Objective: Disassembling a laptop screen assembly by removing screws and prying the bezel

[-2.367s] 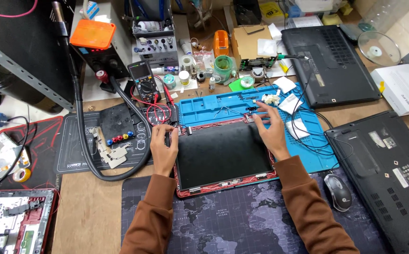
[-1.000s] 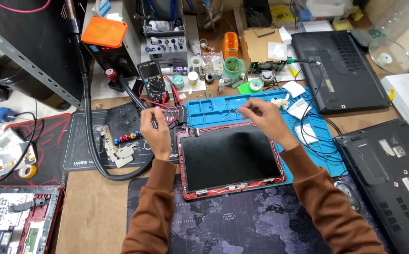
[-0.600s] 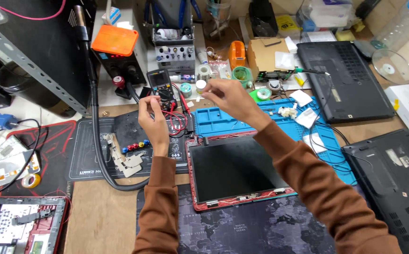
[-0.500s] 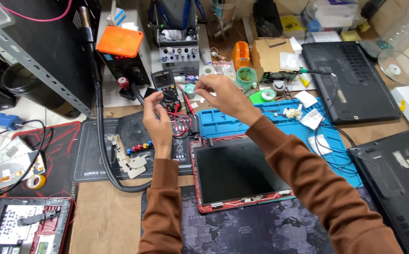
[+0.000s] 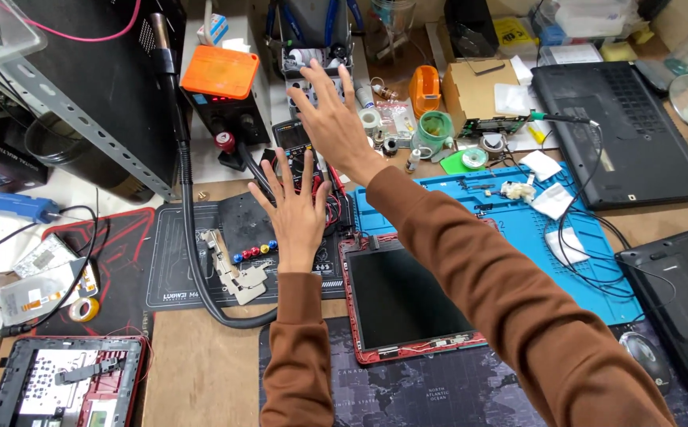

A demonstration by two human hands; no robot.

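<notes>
Black multimeter (image 5: 295, 150), red leads, beneath spread left hand (image 5: 295, 212).

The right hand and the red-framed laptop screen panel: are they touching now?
Apart. The head view shows the right hand stretched toward the tool rack at the back, while the red-framed screen panel lies near the person, only the sleeve passing above it.
</notes>
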